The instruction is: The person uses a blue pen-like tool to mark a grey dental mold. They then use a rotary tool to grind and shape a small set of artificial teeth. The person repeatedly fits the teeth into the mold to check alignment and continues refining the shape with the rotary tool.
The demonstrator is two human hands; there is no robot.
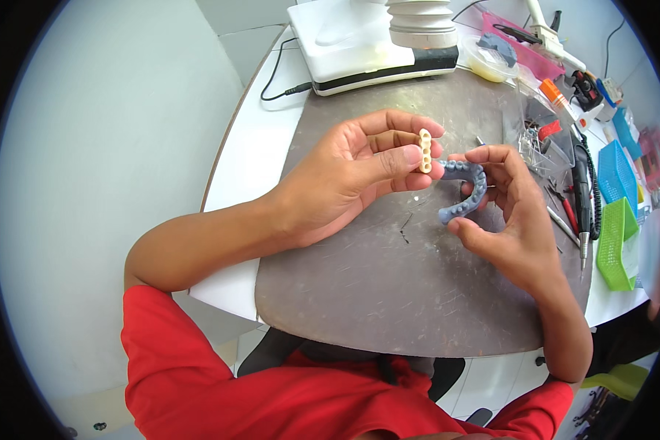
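My left hand pinches a small cream strip of joined teeth between thumb and fingers, held upright. My right hand holds a blue-grey horseshoe-shaped dental arch model by its outer curve, thumb under the lower end. The cream strip sits just left of the arch's upper end, nearly touching it. Both hands hover over a dark grey work mat.
A white machine with a black cable stands at the back of the white table. Hand tools, a clear dish, a pink tray and blue and green baskets crowd the right side. A wall lies left.
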